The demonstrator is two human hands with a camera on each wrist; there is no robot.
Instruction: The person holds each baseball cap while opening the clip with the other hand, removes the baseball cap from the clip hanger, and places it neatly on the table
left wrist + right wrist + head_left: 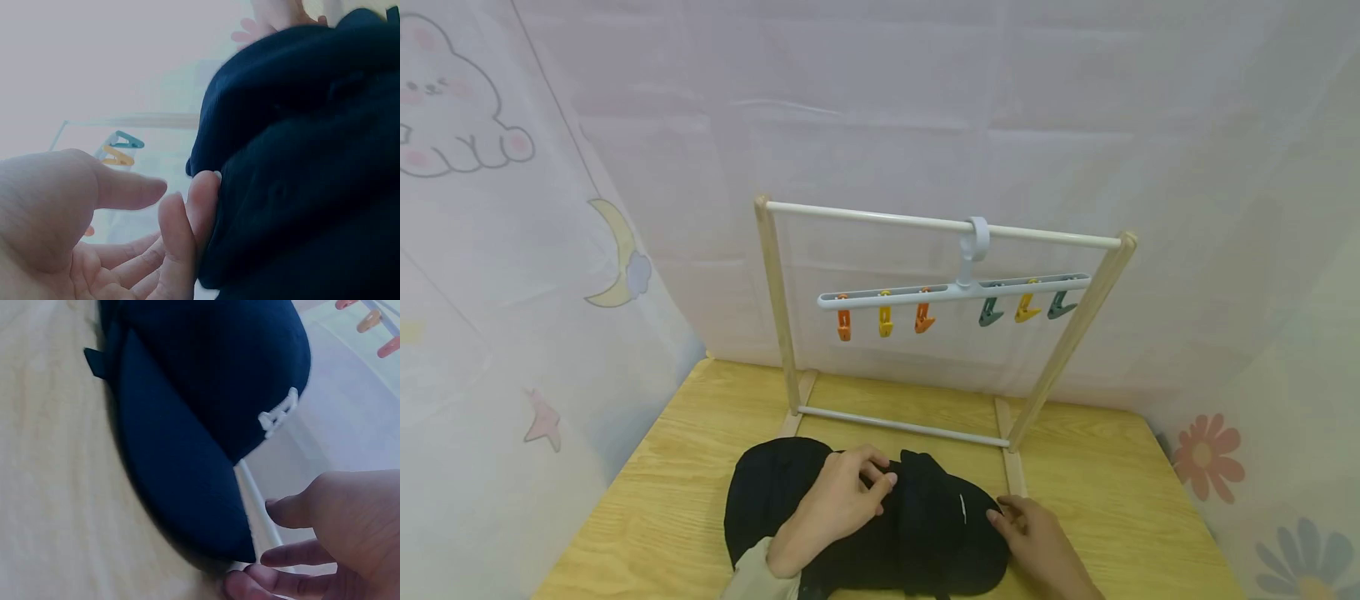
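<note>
A black cap (925, 533) with a small white mark on its front lies on the wooden table (1112, 500) near the front edge. A rounded dark part of it bulges out to the left. My left hand (883, 477) rests on top of the cap, fingertips (187, 206) against the dark cloth (300, 156) and thumb held apart. My right hand (1003, 517) is at the cap's right edge. In the right wrist view its relaxed fingers (281, 555) lie just beside the brim tip of the cap (206, 381), holding nothing.
Behind the cap stands a wooden drying rack (940, 223) with a white top rod. On it hangs a pale blue hanger (955, 292) carrying several orange, yellow and green clips. Its feet and low crossbar (902, 427) lie close behind the cap. Sheer printed curtains surround the table.
</note>
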